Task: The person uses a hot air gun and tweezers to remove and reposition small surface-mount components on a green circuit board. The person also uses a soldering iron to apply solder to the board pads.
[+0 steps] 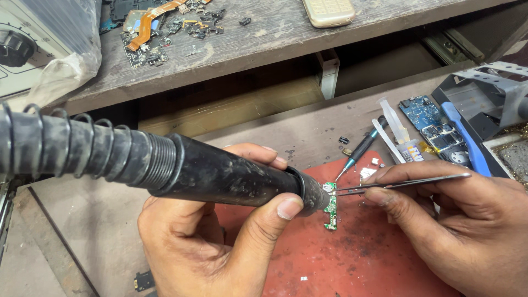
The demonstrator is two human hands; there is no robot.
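Now I have my left hand [220,242] wrapped tight around the black hot-air handpiece [220,176], its nozzle just over the small green circuit board [330,212] on the red mat [357,264]. My right hand [456,220] pinches steel tweezers [396,184] on what looks like a tiny part at the board's far end. Heating seems underway; next calls for a steady lift.
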